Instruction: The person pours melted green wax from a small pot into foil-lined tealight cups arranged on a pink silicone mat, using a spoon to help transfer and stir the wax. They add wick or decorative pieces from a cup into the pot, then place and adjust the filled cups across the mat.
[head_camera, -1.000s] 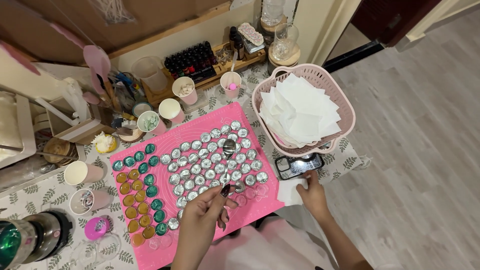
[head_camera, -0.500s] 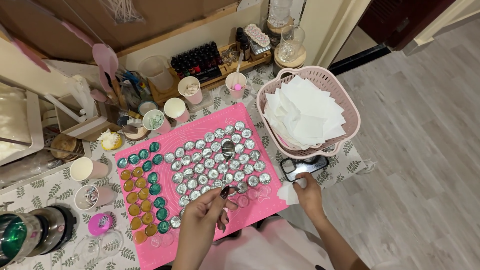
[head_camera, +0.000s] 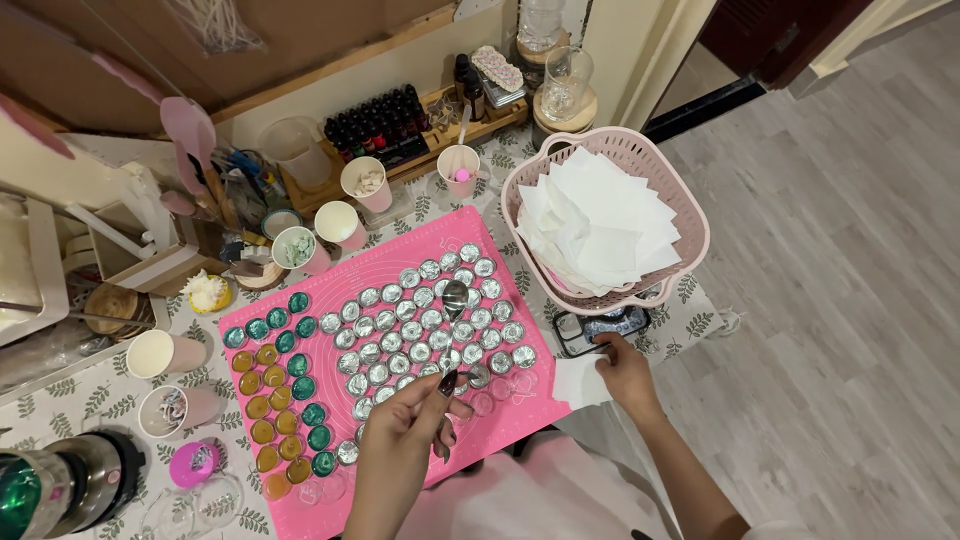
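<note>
while left hand (head_camera: 405, 440) fingers pinch something small, hard to make out, right hand (head_camera: 625, 370) fingers hold white sheet (head_camera: 580, 381)

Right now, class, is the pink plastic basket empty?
No: the pink plastic basket is filled with a loose pile of white paper squares.

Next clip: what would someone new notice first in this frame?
The bright pink mat in the middle of the table, covered with rows of small silver tins and, at its left end, teal and amber ones. Right of it stands a pink basket of white paper squares. At the near edge, the left hand holds a small spoon; the right hand rests on a white square.
</note>
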